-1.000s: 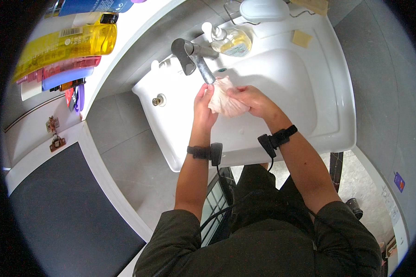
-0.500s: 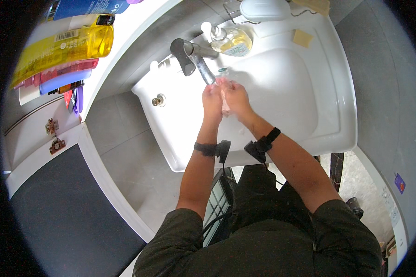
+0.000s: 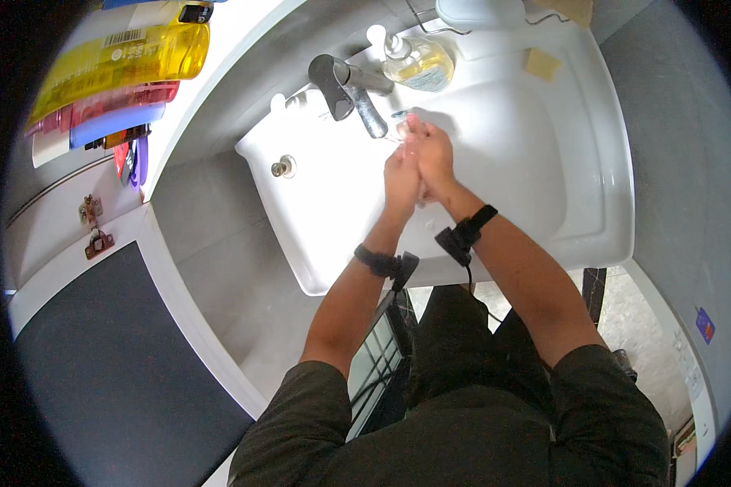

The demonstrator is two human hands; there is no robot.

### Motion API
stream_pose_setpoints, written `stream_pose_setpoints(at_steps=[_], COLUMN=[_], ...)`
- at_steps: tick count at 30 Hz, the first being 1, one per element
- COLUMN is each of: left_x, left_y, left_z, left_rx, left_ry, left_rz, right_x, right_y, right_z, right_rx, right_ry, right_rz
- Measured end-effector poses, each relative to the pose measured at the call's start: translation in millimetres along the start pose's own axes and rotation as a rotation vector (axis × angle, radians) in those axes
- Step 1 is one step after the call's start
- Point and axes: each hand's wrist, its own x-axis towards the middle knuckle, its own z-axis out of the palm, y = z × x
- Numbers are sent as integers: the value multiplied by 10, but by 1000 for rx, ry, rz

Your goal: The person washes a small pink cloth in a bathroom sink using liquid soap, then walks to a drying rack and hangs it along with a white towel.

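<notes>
Over the white sink (image 3: 520,187), just below the spout of the grey faucet (image 3: 351,89), my two hands are pressed together. My left hand (image 3: 401,183) lies against my right hand (image 3: 434,160), palms facing, with fingers stretched toward the faucet and slightly blurred. Their inner sides are hidden, and I make out no object between them. The skin looks wet and shiny. Each wrist wears a black strap with a small block. Behind the fingers is the drain (image 3: 399,115). A clear pump bottle of yellowish liquid (image 3: 424,65) stands beside the faucet.
A metal stopper (image 3: 283,166) sits on the left ledge of the sink. A yellow sponge piece (image 3: 542,65) lies at the back right, near a pale soap dish (image 3: 481,12). Bottles, including a yellow one (image 3: 130,61), fill an open cabinet at upper left; its dark door (image 3: 122,349) hangs below.
My hands have shifted a little to the right of the spout. The right hand now lies further over the left, and the left forearm is more slanted. The whole view has moved slightly.
</notes>
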Motion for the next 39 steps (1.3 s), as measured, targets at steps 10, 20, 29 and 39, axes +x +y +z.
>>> stream_pose_setpoints(at_steps=[10,20,29,39], left_x=[133,-204,-174,98], left_y=[-16,223,312,142], left_z=[-61,-114,-123,-90], left_rx=[-500,-449,-79,-406], left_ry=[-6,-222,119,46], left_rz=[-16,-11,-113,48], right_x=[183,-203,-6,213], right_y=[70,-225,20,94], right_z=[-317,-498,-360,-319], right_rx=[608,765,597,474], right_ry=[-85,-404,-417,-126], right_rz=[222,501,27,286])
